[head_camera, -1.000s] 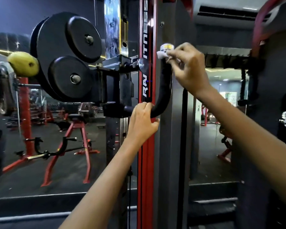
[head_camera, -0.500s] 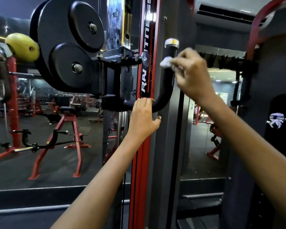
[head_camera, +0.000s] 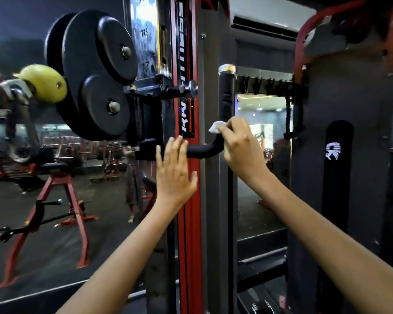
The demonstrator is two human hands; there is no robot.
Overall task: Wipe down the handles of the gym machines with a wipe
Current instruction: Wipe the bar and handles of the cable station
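Right hand (head_camera: 238,146) is curling around the lower bend of the black handle (head_camera: 226,105), fingers closed and pinching a small white wipe (head_camera: 216,127) against the grip; wipe is sticking out on the left side of the handle. Left hand (head_camera: 175,173) is hovering flat near the horizontal leg of the handle, fingers straight and slightly spread, thumb out, holding nothing; fingertips are overlapping the bar, contact unclear. Handle is sitting beside the red upright (head_camera: 186,64), right of the black pulley discs (head_camera: 95,75). Versus half a second ago: right hand has been sliding the wipe down from near the chrome cap (head_camera: 227,69) to the bend, and left hand has been letting go of its grip on the bar
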